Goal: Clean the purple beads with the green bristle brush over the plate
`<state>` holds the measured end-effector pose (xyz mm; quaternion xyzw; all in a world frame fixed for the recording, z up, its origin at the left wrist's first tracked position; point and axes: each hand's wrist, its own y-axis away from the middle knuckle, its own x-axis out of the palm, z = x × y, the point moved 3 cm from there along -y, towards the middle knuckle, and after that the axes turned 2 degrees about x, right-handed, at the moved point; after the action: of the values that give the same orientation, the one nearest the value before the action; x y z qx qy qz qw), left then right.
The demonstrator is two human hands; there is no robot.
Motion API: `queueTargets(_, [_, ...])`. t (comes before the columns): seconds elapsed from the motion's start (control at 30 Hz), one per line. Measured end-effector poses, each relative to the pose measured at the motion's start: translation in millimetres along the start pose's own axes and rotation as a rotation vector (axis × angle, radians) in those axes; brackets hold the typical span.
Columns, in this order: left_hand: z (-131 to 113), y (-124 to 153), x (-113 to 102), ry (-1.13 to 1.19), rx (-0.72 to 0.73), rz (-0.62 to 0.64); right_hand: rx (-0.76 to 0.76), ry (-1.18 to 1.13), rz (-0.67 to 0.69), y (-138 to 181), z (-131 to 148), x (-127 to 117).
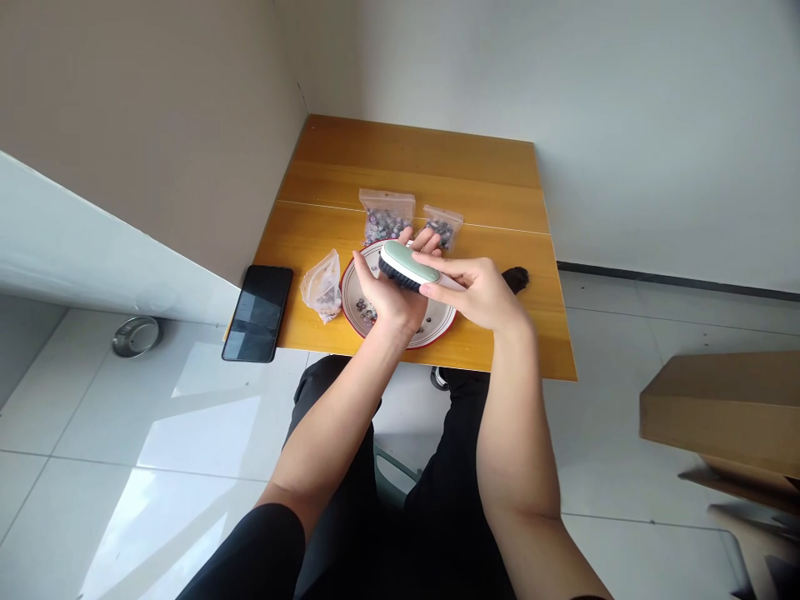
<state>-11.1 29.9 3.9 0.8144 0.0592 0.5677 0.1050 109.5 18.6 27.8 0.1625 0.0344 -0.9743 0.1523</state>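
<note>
My right hand (478, 287) grips the handle of a scrub brush (409, 262) with a pale green back and dark bristles. The bristles face down over the palm of my left hand (397, 296), which is turned up with its fingers spread. Whether the bristles touch the palm I cannot tell. Under both hands lies a white plate (351, 283) with a red rim, holding small beads (364, 311) on its left side. Behind the plate are two zip bags of beads, a larger bag (386, 218) and a smaller bag (443, 225).
An open plastic bag (323, 287) stands left of the plate. A phone (257, 313) overhangs the left edge of the wooden table (425, 167). Right of my right hand lies a dark item (516, 279). A metal bowl (136, 337) and cardboard (725, 396) are on the floor.
</note>
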Motion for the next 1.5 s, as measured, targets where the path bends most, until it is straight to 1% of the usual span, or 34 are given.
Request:
queueTargets(0.1, [-3.6, -0.6, -0.5, -0.002, 0.022, 0.007, -0.006, 0.002, -0.018, -0.1, -1.8, -3.4])
queueTargets(0.2, [-6.3, -1.5, -2.1, -0.015, 0.038, -0.005, 0.009, -0.012, 0.042, 2.6, -3.1, -6.2])
queueTargets(0.27, [-4.6, -1.7, -2.6, -0.020, 0.023, -0.020, 0.014, -0.018, 0.075, 2.9, -2.6, -4.5])
queueTargets(0.33, [-2.1, -1.6, -2.5, -0.018, 0.013, -0.037, -0.006, -0.012, 0.066, 1.3, -1.0, -1.6])
queueTargets(0.43, [-2.8, -1.6, -1.8, -0.005, 0.031, -0.033, -0.033, 0.005, 0.016, -0.8, 0.3, -1.1])
queueTargets(0.5, [-5.9, -2.1, -2.0, 0.002, 0.047, -0.018, -0.019, 0.000, 0.016, 0.1, -0.9, -3.6])
queueTargets(0.57, [-8.2, -2.9, -3.2, 0.005, 0.050, -0.016, 0.013, -0.009, 0.048, 2.0, -3.0, -5.9])
queueTargets(0.67, [-5.8, -3.5, -4.6, 0.004, 0.032, -0.025, 0.051, -0.001, 0.083, 3.0, -4.8, -4.8])
queueTargets(0.77, [-0.7, -3.0, -4.0, 0.011, 0.025, -0.028, 0.016, -0.005, 0.056, 0.5, -2.8, -0.2])
queueTargets(0.87, [-3.0, -2.4, -3.3, 0.013, 0.066, -0.044, -0.024, -0.006, 0.022, -0.7, -0.2, 0.4])
queueTargets(1.0, [-11.3, -2.6, -3.1, -0.007, 0.088, -0.055, 0.022, -0.009, 0.055, 1.8, -0.5, -1.6])
queueTargets(1.07, [-11.0, -2.2, -2.8, -0.015, 0.078, -0.064, 0.035, 0.000, 0.072, 1.6, -0.5, 0.0])
queueTargets(1.27, [-3.9, -0.7, -0.3, -0.005, 0.058, -0.050, -0.037, 0.005, 0.012, -3.2, 0.6, 2.6])
queueTargets(1.4, [-8.9, -3.2, -3.0, -0.005, 0.073, -0.054, -0.018, -0.037, 0.041, -1.7, -2.6, 0.1])
queueTargets(1.5, [-11.0, -6.1, -5.7, -0.009, 0.061, -0.024, -0.019, -0.050, -0.002, -1.0, -4.6, -2.0])
